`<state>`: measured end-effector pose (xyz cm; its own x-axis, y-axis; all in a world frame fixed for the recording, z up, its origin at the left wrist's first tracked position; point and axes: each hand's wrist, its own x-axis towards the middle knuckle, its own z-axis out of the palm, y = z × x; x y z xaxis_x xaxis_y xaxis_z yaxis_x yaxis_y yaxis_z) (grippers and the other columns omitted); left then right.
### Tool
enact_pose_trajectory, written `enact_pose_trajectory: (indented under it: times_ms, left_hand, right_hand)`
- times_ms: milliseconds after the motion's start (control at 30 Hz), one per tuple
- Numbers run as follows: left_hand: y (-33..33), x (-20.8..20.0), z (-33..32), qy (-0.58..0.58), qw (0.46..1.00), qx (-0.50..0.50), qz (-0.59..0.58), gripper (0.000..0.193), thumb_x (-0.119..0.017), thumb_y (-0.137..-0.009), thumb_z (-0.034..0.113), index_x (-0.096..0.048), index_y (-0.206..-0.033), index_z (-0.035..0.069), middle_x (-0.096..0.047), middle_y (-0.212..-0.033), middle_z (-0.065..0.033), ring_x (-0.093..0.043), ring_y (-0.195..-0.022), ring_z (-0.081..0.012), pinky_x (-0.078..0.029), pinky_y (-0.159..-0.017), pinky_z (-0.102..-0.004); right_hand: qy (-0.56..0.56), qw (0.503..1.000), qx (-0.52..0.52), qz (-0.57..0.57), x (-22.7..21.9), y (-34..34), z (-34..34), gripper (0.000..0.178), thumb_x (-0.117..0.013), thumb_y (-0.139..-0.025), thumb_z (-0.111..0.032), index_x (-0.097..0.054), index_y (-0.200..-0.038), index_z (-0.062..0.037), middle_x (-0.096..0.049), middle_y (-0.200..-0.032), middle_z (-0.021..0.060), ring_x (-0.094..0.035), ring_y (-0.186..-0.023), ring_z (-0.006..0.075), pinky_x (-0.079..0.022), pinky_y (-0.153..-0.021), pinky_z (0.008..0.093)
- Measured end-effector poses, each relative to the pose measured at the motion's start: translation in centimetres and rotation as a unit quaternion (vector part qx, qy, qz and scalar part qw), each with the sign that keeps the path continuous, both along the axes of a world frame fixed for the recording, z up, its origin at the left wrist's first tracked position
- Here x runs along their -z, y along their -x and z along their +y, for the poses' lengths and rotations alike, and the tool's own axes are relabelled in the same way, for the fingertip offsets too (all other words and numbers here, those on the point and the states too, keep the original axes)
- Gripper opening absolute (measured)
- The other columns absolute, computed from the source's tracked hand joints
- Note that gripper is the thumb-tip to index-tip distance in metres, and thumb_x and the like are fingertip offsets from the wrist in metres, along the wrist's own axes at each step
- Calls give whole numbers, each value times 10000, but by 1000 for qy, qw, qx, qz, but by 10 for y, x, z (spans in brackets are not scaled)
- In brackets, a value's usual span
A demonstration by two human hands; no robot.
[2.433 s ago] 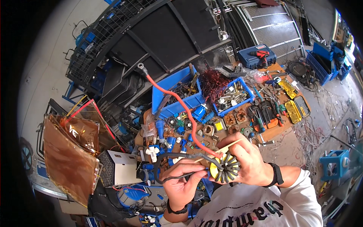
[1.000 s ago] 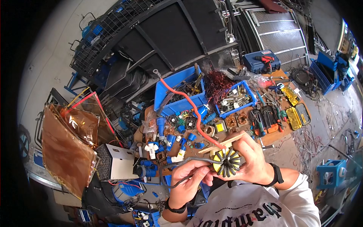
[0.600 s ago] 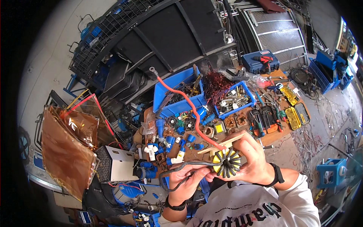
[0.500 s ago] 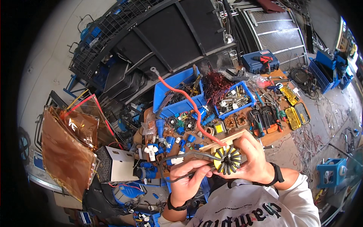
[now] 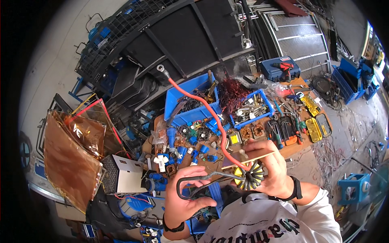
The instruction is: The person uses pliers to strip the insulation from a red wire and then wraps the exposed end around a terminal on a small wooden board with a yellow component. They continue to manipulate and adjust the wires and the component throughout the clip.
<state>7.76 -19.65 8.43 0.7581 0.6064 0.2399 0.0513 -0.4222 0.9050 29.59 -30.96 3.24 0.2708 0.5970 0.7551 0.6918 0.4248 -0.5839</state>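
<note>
My right hand (image 5: 275, 172) grips a ring-shaped coil (image 5: 250, 176), a yellow core wrapped in turns of thick black cable. A thin wooden board (image 5: 253, 158) lies against the coil, under the same hand's fingers. From the coil a stiff red cable (image 5: 221, 133) rises up and left, ending in a metal ring lug (image 5: 163, 71). A loop of black cable (image 5: 194, 177) bends out of the coil's left side. My left hand (image 5: 182, 196) is open around this loop, thumb and fingers apart, the cable lying across its palm side.
On the wooden bench stand a large blue bin (image 5: 190, 115) of tools and a smaller blue tray (image 5: 251, 109) of metal parts. Blue plug connectors (image 5: 182, 152) lie scattered left of the hands. Hex keys (image 5: 287, 125) and a drill on a blue case (image 5: 279, 67) are on the right.
My left hand has let go of the black cable, opening and shifting left and down. The coil has moved slightly right and the board has tilted. The lug swung slightly up and left.
</note>
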Motion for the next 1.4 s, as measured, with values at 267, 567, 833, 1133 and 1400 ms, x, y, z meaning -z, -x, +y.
enact_pose_trajectory:
  times_ms: [267,567,833,1133,1400]
  left_hand:
    - [-32,42,-8,226,968,4,-106,1035,-784,-687,598,-363,-1384,-41,-536,-1296,-162,-587,-1169,-295,-478,-1000,-424]
    - [-79,76,-19,382,899,146,-155,1368,-672,-541,828,-174,-1524,17,-394,-1473,-132,-378,-1382,-250,-289,-1166,-420]
    - [-98,73,-25,413,844,192,-283,1180,-766,-647,679,-259,-1477,12,-422,-1436,-134,-417,-1352,-253,-301,-1162,-425]
    - [-77,114,-20,511,761,213,-337,668,-651,-924,342,-324,-1437,66,-462,-1401,-110,-479,-1276,-212,-386,-1095,-401]
    - [-74,100,-15,499,758,196,-373,599,-592,-904,458,-413,-1356,109,-484,-1395,-122,-459,-1321,-257,-355,-1127,-455]
  right_hand:
    - [-9,1000,-6,18,-3,3,-2,561,-891,-625,-257,-596,-1022,7,-584,-1121,172,-631,-934,313,-541,-760,382]
    - [-13,999,-26,20,-9,15,2,559,-890,-658,-247,-575,-1037,19,-574,-1121,175,-628,-960,326,-538,-791,388]
    - [29,999,-7,-22,-9,19,-1,661,-867,-602,-261,-557,-1117,12,-547,-1206,176,-564,-1131,385,-424,-1025,503]
    - [92,988,63,-111,-22,28,-3,641,-840,-600,-343,-557,-1083,-32,-554,-1212,126,-527,-1188,340,-295,-1070,619]
    - [121,988,9,-94,-33,21,-12,739,-841,-639,-439,-556,-1186,-33,-527,-1257,147,-512,-1202,343,-321,-1061,606]
